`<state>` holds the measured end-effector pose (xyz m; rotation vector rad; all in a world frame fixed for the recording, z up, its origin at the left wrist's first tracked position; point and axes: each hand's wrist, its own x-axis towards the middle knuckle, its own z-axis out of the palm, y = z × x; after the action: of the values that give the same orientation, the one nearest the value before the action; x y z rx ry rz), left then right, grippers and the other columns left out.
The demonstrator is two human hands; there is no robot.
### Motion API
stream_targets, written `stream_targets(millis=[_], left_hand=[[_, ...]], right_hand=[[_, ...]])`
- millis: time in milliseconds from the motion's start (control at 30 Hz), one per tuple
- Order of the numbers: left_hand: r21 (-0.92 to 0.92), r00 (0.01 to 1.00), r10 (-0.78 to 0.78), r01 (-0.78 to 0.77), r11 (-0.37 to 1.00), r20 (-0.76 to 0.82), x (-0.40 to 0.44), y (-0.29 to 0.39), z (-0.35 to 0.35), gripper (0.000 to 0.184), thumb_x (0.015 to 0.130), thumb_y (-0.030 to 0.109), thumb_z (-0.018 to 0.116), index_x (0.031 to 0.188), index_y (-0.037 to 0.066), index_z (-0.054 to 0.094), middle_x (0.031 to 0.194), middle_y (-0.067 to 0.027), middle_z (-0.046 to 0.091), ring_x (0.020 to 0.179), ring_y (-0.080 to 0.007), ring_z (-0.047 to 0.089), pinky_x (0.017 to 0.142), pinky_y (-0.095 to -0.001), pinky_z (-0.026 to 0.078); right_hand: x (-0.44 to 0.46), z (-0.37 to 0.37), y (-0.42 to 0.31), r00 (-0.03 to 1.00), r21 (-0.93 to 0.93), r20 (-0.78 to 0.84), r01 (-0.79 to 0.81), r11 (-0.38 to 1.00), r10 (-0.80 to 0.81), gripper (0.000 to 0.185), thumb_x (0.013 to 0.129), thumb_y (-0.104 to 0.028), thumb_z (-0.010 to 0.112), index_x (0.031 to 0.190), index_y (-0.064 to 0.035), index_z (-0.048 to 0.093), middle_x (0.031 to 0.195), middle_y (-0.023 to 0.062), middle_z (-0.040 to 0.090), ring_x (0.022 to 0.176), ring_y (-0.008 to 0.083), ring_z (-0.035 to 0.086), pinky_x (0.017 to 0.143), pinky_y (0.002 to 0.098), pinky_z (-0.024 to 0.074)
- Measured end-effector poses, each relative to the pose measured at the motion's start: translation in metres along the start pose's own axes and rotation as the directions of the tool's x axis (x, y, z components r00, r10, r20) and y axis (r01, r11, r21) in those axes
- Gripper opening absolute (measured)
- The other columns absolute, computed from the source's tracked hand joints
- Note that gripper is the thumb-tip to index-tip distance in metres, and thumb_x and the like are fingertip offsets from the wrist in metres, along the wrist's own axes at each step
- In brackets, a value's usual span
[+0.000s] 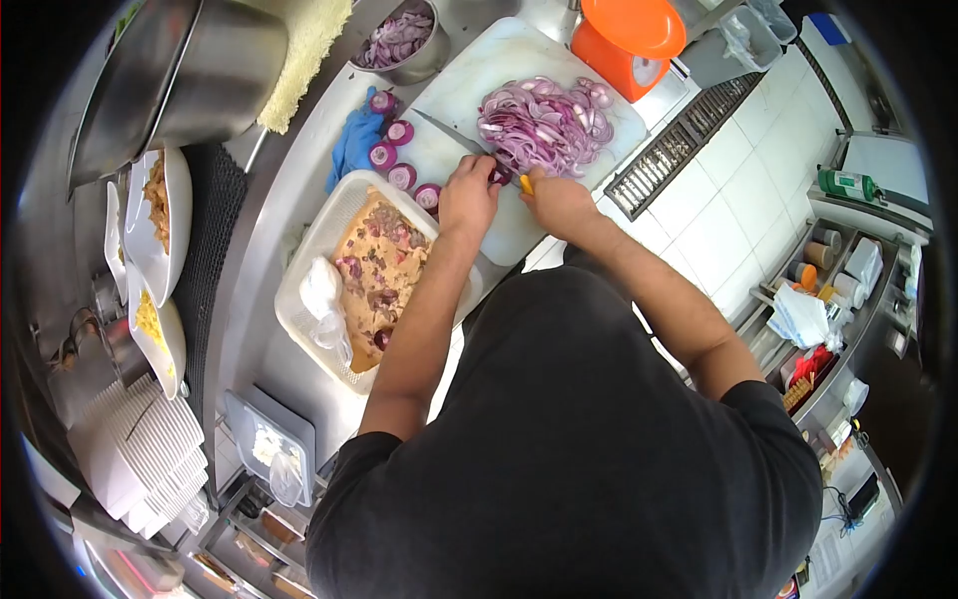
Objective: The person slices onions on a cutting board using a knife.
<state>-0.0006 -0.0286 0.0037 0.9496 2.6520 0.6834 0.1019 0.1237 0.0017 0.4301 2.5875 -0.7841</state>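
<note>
My right hand (561,206) grips the yellow handle of a knife (449,132), its blade pointing up and left across the white cutting board (489,60). Close beside it, my left hand (469,198) has its fingers curled on a piece of red onion (497,176), partly hidden by the fingers and blade. A heap of sliced red onion (544,125) lies on the board just beyond both hands. Several cut red onions (402,177) sit in a row along the board's left edge, near my left hand.
A white plastic basket (289,290) holds a stained brown sheet, onion scraps and a plastic bag. Beyond are a metal bowl of sliced onion (431,62), a blue glove or cloth (354,148) and an orange scale (631,45). A floor drain grate (684,140) lies to the right.
</note>
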Motion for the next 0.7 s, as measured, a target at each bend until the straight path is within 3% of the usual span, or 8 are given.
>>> stream_targets(millis=[67,167,267,367,567,700], left_hand=[[0.076,0.992,0.122,-0.119,0.990,-0.029,-0.004,-0.004,-0.001,0.031,0.088,0.012,0.079,0.116,0.007,0.067,0.121,-0.0108,0.069,0.104,-0.0351,0.070,0.090,-0.0468,0.057],[0.176,0.987,0.148,-0.156,0.972,0.062,0.002,-0.006,-0.004,0.032,0.088,0.016,0.080,0.116,0.007,0.066,0.116,-0.0126,0.071,0.102,-0.0368,0.071,0.089,-0.0487,0.057],[0.137,0.986,-0.128,0.113,0.984,0.110,0.006,-0.003,-0.005,0.044,0.087,0.022,0.083,0.122,0.005,0.061,0.106,-0.0160,0.074,0.095,-0.0378,0.073,0.086,-0.0474,0.058],[-0.132,0.942,-0.283,0.308,0.942,0.180,0.012,-0.003,0.005,0.053,0.088,0.021,0.081,0.129,0.002,0.054,0.099,-0.0193,0.076,0.095,-0.0402,0.075,0.086,-0.0491,0.059],[-0.317,0.933,-0.317,0.356,0.879,0.170,0.003,0.001,0.007,0.053,0.086,0.018,0.081,0.128,0.001,0.053,0.095,-0.0186,0.076,0.090,-0.0363,0.076,0.083,-0.0464,0.059],[-0.239,0.973,-0.202,0.223,0.945,0.111,0.002,-0.012,0.010,0.039,0.088,0.012,0.081,0.118,0.000,0.059,0.092,-0.0149,0.076,0.081,-0.0259,0.075,0.075,-0.0382,0.059]], right_hand=[[-0.007,-0.003,0.007,0.999,0.044,-0.032,-0.007,0.999,0.009,0.038,0.104,-0.033,0.061,0.120,0.0010,0.055,0.094,0.0226,0.076,0.089,0.0422,0.075,0.078,0.0534,0.0581],[-0.015,-0.010,0.008,0.999,0.052,-0.041,-0.015,0.999,0.017,0.039,0.103,-0.034,0.062,0.119,0.0008,0.055,0.093,0.0232,0.075,0.089,0.0424,0.075,0.078,0.0538,0.0577],[-0.014,-0.010,0.007,0.999,0.037,-0.050,-0.014,0.999,0.016,0.038,0.103,-0.033,0.062,0.119,0.0012,0.055,0.091,0.0234,0.075,0.088,0.0422,0.075,0.078,0.0537,0.0577],[-0.011,-0.008,0.001,0.998,0.010,-0.061,0.008,1.000,-0.008,0.036,0.104,-0.031,0.061,0.118,0.0021,0.055,0.090,0.0232,0.075,0.087,0.0418,0.075,0.076,0.0529,0.0581],[-0.007,-0.008,-0.006,0.999,-0.033,-0.049,0.011,0.999,-0.013,0.033,0.105,-0.027,0.059,0.117,0.0028,0.056,0.091,0.0228,0.076,0.086,0.0397,0.076,0.074,0.0500,0.0593],[-0.027,-0.030,-0.015,0.998,-0.093,-0.044,0.032,0.995,-0.036,0.031,0.104,-0.027,0.059,0.116,0.0018,0.057,0.092,0.0219,0.076,0.084,0.0384,0.077,0.073,0.0495,0.0600]])
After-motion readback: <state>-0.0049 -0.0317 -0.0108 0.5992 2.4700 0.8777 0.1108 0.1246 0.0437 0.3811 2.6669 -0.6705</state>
